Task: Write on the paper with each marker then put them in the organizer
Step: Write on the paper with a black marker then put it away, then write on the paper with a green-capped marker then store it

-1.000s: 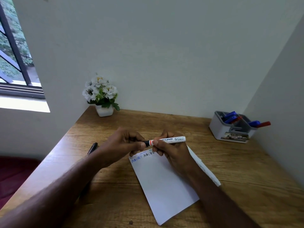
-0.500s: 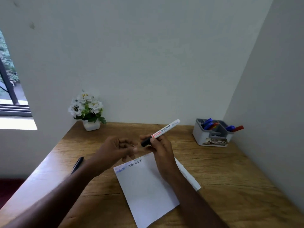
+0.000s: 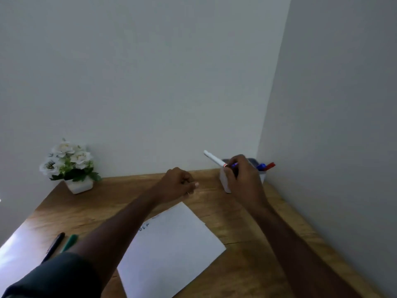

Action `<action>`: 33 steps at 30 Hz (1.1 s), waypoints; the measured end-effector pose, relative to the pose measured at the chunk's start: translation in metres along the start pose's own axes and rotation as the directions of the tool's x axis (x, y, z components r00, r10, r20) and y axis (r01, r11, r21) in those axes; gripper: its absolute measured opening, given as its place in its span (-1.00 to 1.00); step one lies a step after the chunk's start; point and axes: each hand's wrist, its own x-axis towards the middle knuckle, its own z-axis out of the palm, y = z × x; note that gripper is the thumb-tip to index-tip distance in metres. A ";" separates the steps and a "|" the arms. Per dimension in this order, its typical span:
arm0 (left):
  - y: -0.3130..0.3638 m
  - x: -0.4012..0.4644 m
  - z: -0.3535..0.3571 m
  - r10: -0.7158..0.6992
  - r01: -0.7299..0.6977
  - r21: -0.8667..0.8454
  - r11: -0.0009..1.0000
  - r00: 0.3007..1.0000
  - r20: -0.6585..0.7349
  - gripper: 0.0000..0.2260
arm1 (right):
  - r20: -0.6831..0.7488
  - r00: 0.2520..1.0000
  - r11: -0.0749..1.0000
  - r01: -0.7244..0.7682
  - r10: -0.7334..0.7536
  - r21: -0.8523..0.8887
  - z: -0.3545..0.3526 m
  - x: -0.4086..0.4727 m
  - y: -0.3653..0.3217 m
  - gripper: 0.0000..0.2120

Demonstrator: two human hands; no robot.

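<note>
White paper [image 3: 171,250] is lying low in the centre of the frame on the wooden desk [image 3: 107,203], skewed to the desk edge, with a short line of lettering showing near its upper left corner beside the forearm crossing it, so some writing is already done. At lower left a black pen [image 3: 54,246] and a green marker [image 3: 69,243] are lying side by side on the desk, well apart from the sheet; they are probably waiting their turn. Further up, in the middle of the frame, the left hand [image 3: 179,183] is hanging above the desk with fingers curled in and nothing visible in them, seemingly just idling. At right of centre the right hand [image 3: 243,179] is gripping a white marker [image 3: 214,159] by its lower end, the barrel slanting up and to the left, over the grey organizer [image 3: 225,183] in the desk's far right corner; held that way it looks ready to go in end first. Blue and red markers [image 3: 265,166] are already sticking out of the organizer's right side. At far left a white pot of flowers [image 3: 69,166] is sitting against the wall.
</note>
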 end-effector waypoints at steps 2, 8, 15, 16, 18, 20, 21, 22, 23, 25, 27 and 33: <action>0.010 0.020 0.013 0.018 -0.017 -0.015 1.000 1.000 0.011 -0.79 | -0.106 0.994 0.983 0.021 -0.040 -0.181 -0.034 0.026 0.016 -0.93; 0.039 0.071 0.039 0.103 -0.108 0.103 0.989 0.994 0.046 -0.82 | -0.194 0.976 0.925 0.023 -0.103 -0.379 -0.103 0.088 0.047 -0.84; 0.050 0.093 0.049 0.125 -0.132 0.116 0.984 0.990 0.067 -0.86 | 0.078 0.993 0.858 -0.036 0.088 -0.512 -0.092 0.110 0.081 -0.83; 0.049 0.094 0.049 0.124 -0.132 0.123 0.984 0.990 0.067 -0.85 | 0.110 0.988 0.856 -0.039 0.111 -0.516 -0.088 0.111 0.084 -0.83; 0.048 0.095 0.048 0.115 -0.123 0.130 0.984 0.991 0.071 -0.87 | 0.156 0.976 0.856 -0.052 0.153 -0.514 -0.081 0.112 0.090 -0.83; 0.046 0.095 0.046 0.112 -0.120 0.134 0.984 0.991 0.067 -0.89 | 0.208 0.961 0.852 -0.049 0.183 -0.522 -0.077 0.112 0.092 -0.80; 0.045 0.094 0.044 0.112 -0.120 0.137 0.983 0.992 0.063 -0.89 | 0.229 0.955 0.848 -0.042 0.190 -0.529 -0.075 0.111 0.093 -0.79; 0.044 0.094 0.042 0.107 -0.115 0.136 0.984 0.992 0.061 -0.88 | 0.243 0.951 0.847 -0.036 0.193 -0.531 -0.075 0.111 0.093 -0.77; 0.044 0.094 0.041 0.103 -0.110 0.131 0.985 0.993 0.061 -0.88 | 0.253 0.947 0.846 -0.036 0.199 -0.531 -0.075 0.111 0.094 -0.75; 0.042 0.093 0.037 0.101 -0.107 0.124 0.987 0.993 0.055 -0.87 | 0.258 0.944 0.848 -0.040 0.206 -0.529 -0.077 0.109 0.093 -0.71; 0.041 0.091 0.034 0.099 -0.105 0.131 0.986 0.994 0.051 -0.87 | 0.236 0.952 0.859 -0.048 0.193 -0.510 -0.079 0.107 0.092 -0.66; 0.040 0.073 0.019 0.104 -0.107 0.157 0.982 0.994 0.026 -0.86 | 0.015 1.000 0.916 0.004 0.002 -0.400 -0.069 0.092 0.060 -0.85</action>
